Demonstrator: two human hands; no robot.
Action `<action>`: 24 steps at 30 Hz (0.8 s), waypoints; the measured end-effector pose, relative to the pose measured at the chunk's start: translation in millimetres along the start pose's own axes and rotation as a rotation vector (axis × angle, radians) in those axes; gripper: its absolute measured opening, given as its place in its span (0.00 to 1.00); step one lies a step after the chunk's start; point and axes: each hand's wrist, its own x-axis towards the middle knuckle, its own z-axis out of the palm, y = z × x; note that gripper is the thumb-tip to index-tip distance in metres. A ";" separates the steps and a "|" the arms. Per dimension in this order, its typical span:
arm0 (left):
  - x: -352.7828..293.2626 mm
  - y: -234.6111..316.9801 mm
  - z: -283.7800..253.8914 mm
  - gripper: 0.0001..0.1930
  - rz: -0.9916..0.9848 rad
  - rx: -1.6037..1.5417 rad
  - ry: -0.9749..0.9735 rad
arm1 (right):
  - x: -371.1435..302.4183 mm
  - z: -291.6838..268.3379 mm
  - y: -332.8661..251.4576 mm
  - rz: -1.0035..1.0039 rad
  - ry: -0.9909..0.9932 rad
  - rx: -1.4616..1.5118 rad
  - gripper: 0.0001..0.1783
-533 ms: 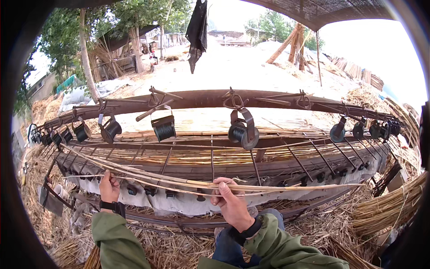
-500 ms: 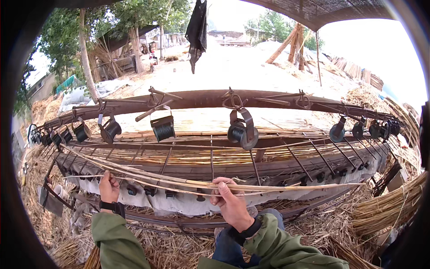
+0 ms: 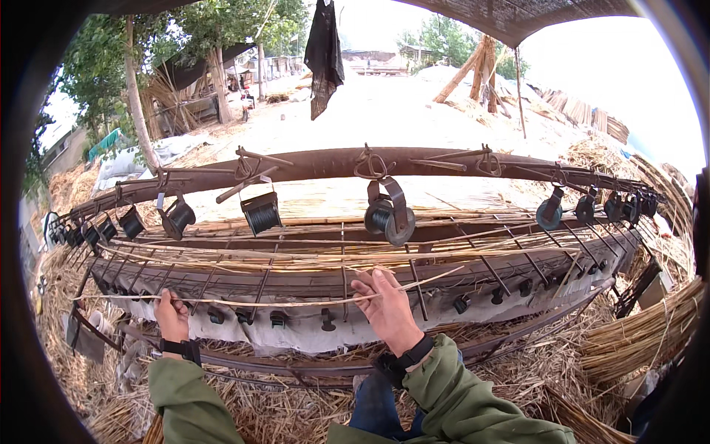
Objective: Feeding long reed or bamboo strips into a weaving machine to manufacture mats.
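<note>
One long thin reed stalk (image 3: 259, 304) stretches crosswise in front of the frame. My left hand (image 3: 171, 317) pinches it near its left end. My right hand (image 3: 386, 307) is closed on it farther right, thumb up and fingers curled; the stalk's right part slants upward past the hand. Just beyond, several pale reeds (image 3: 214, 260) lie across the thin metal rods of the weaving frame (image 3: 296, 278). Spools of dark twine (image 3: 262, 213) hang from the rusty overhead bar (image 3: 310, 163), and smaller weights or spools (image 3: 278, 319) hang along the near side.
A tied reed bundle (image 3: 647, 325) lies at the right. Loose straw (image 3: 296, 414) covers the ground around my legs. White sheeting (image 3: 355, 337) hangs below the frame's near edge. A dark cloth (image 3: 324, 63) dangles beyond the bar, with trees and reed stacks farther back.
Several reeds that spanned both hands now lie on the frame's rods. A single thin stalk stays in my hands. My right hand has shifted slightly right and up.
</note>
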 end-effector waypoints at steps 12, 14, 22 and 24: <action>-33.8 4.5 10.8 0.06 0.058 0.047 0.051 | 8.4 -19.8 -1.1 -0.024 -0.066 -0.024 0.19; -39.7 3.9 10.8 0.06 0.053 0.013 0.023 | 12.4 -24.8 -1.7 -0.027 -0.060 -0.052 0.21; -67.4 4.8 17.8 0.05 0.064 -0.035 0.023 | 6.6 -37.9 -7.3 -0.017 -0.015 -0.018 0.20; -74.7 6.3 21.1 0.05 0.061 -0.045 0.009 | -2.3 -37.5 -8.1 -0.002 -0.072 -0.006 0.19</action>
